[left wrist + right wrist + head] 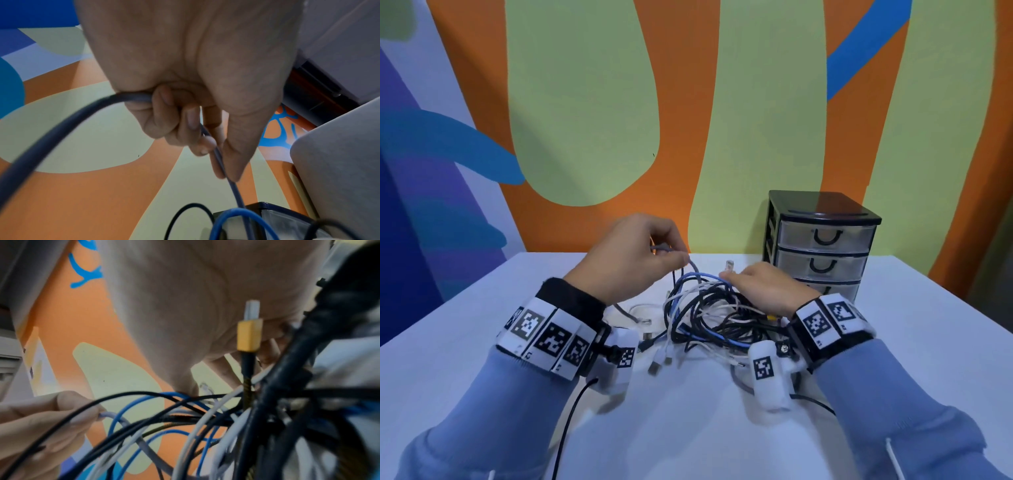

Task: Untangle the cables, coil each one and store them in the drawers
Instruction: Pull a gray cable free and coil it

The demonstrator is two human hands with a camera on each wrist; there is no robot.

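A tangle of black, white and blue cables point(709, 315) lies on the white table point(688, 428). My left hand point(681, 258) is raised above the tangle's left side and pinches a grey cable point(693, 267). In the left wrist view its curled fingers point(193, 123) close round that grey cable point(236, 193). My right hand point(726, 275) lies on the tangle's far right and holds the blue cable point(698, 277) just below its clear plug point(729, 264). In the right wrist view the palm hides most of this hand's fingers.
A black drawer unit point(822, 240) with clear drawers, all closed, stands at the back right, just behind my right hand. A yellow-sleeved plug point(249, 335) sticks up under the right palm. Loose USB ends point(659, 359) lie at the tangle's near edge. A painted wall rises behind the table.
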